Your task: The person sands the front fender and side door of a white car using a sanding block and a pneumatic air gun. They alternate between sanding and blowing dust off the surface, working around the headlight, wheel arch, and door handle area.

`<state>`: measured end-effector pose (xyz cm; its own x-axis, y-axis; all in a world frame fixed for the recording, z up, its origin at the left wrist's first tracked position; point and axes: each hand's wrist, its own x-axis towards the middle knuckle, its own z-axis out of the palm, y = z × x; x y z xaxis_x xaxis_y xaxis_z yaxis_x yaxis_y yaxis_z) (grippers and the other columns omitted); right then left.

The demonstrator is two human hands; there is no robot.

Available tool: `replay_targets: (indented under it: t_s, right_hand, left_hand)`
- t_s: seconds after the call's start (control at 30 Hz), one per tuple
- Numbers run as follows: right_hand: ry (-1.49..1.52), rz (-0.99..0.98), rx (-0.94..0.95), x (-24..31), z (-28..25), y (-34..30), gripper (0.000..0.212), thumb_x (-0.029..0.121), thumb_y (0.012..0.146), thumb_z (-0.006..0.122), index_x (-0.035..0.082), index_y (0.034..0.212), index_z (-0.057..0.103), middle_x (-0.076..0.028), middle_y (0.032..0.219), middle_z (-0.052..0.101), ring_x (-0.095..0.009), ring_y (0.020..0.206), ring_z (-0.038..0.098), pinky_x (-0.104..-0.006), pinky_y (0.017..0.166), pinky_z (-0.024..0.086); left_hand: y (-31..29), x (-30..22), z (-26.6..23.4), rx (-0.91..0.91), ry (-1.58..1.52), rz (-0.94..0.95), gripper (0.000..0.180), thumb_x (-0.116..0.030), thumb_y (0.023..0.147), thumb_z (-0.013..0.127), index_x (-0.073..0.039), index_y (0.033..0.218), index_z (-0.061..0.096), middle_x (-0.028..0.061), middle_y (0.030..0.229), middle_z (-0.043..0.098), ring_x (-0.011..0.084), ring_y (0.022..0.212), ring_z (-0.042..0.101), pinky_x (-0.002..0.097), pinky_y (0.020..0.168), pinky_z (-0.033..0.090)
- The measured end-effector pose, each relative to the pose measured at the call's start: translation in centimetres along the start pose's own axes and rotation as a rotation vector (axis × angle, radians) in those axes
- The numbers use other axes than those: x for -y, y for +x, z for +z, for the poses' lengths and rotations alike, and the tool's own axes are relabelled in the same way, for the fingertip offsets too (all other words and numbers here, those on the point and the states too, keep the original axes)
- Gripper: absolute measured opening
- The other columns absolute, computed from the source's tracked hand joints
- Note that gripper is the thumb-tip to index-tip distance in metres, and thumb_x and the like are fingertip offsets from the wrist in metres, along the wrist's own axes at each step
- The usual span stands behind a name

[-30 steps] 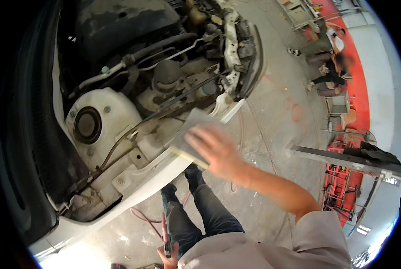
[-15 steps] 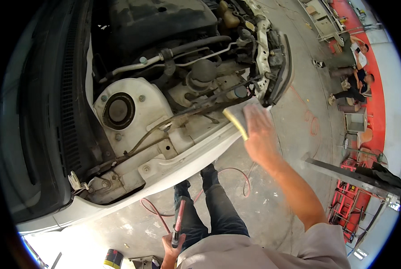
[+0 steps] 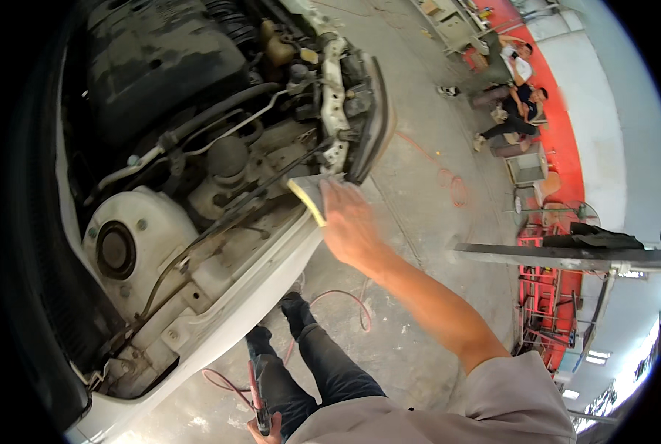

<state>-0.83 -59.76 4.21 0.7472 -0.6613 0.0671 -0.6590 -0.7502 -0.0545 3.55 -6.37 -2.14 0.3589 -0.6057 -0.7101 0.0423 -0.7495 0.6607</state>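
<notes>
My right hand, slightly blurred, is closed on a grey pad with a yellow edge, which looks like a sanding pad. The pad lies at the front end of the white car's fender, beside the headlight area. Low in the picture, my left hand grips a slim red and dark air blow gun, held in front of my legs and apart from the car. A red hose loops on the floor near it. Part of my left hand is cut off by the lower edge.
The open engine bay shows a dark engine cover and a round strut mount. A metal beam juts in from the right. Two people sit along the red and white wall, near a red rack.
My view has swung, so the car, floor and wall sit further left in the picture. The right hand stays on the pad at the fender's front end; the left still holds the blow gun.
</notes>
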Motion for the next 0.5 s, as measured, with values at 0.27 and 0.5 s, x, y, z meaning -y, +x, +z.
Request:
replay_targets:
  t_s: [0.27, 0.5]
  right_hand:
    - [0.274, -0.238, 0.144, -4.3, -3.0, 1.6, 0.026, 0.016, 0.072, 0.067, -0.003, 0.09, 0.063, -0.013, 0.087, 0.061, -0.029, 0.088, 0.059, -0.0401, 0.082, 0.048]
    - [0.719, -0.307, 0.096, -0.2, -2.9, -0.6, 0.024, 0.011, 0.075, 0.066, -0.001, 0.095, 0.062, -0.014, 0.096, 0.062, -0.032, 0.091, 0.058, -0.0401, 0.081, 0.049]
  left_hand:
    - [0.2, 0.3, 0.8, -0.013, -0.196, -0.106, 0.054, -0.028, 0.097, 0.052, -0.002, 0.142, 0.037, 0.0001, 0.129, 0.053, 0.0124, 0.099, 0.051, 0.0374, 0.103, 0.035]
    - [1.1, 5.1, 0.2, 0.058, -0.624, -0.21, 0.054, -0.025, 0.095, 0.056, 0.003, 0.138, 0.041, -0.0025, 0.109, 0.061, 0.008, 0.07, 0.047, 0.0337, 0.098, 0.041]
